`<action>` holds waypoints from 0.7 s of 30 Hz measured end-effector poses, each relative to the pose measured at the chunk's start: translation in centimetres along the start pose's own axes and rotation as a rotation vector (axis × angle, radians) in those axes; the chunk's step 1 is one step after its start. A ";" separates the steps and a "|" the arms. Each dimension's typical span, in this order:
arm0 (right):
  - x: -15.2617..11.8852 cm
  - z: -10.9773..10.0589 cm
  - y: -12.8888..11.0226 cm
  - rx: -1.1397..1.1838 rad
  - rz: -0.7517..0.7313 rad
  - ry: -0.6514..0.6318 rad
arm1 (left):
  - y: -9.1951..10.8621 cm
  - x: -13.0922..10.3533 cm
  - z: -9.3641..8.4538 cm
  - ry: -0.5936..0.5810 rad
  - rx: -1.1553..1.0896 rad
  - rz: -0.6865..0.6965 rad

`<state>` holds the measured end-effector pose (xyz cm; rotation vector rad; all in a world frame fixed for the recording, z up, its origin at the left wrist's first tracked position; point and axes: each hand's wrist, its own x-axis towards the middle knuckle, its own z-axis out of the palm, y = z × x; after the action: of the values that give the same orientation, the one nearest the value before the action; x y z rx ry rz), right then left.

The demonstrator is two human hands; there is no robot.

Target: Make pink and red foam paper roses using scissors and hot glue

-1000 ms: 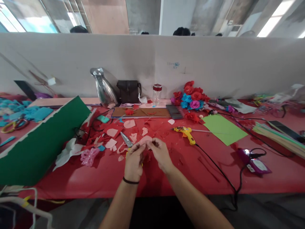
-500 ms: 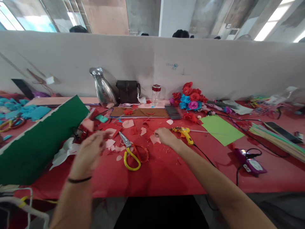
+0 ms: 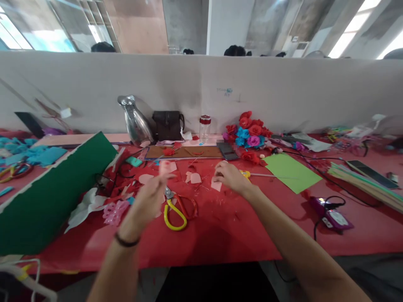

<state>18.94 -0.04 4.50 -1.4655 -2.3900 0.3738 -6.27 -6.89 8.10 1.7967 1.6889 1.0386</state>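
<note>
My right hand (image 3: 231, 178) hovers low at the middle of the table, fingers curled and pinching a small pink paper petal (image 3: 216, 185) that shows under the fingertips. My left hand (image 3: 147, 199), with a dark band at the wrist, is smeared by motion, so its grip does not show. It passes over the scissors (image 3: 175, 216), which have one yellow and one red handle and lie with their blades partly hidden behind the fingers. Another pink paper petal (image 3: 195, 178) lies between the hands. Behind my right hand, a yellow glue gun (image 3: 245, 173) is mostly covered.
A green board (image 3: 63, 188) leans at the left beside a pink lacy piece (image 3: 115, 212). At the back stand a steel jug (image 3: 136, 121), a dark bag (image 3: 168, 126), a lidded jar (image 3: 204, 129) and paper flowers (image 3: 251, 131). Green paper (image 3: 292, 172) and a purple device (image 3: 332, 213) lie right.
My left hand has swung right, from the loose scraps to above the scissors, uncovering the pink lacy piece. My right hand has shifted slightly right, the pink petal moving with it.
</note>
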 end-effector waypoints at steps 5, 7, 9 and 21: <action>-2.3 -0.5 -0.9 0.216 -0.048 0.031 | 1.6 1.3 7.8 -0.252 -0.223 0.060; -3.3 -0.3 -1.4 0.261 0.008 0.053 | 1.5 1.6 9.8 -0.397 -0.255 0.033; -4.2 0.2 -1.7 0.307 0.080 0.089 | 1.2 1.7 11.1 -0.478 -0.310 0.003; -6.3 3.4 1.5 0.279 0.322 0.333 | 0.0 0.9 13.1 -0.424 -0.543 -0.169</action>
<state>21.52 -5.26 -0.04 -1.6312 -1.7705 0.4722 3.83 -3.93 0.34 1.3709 1.1410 0.8589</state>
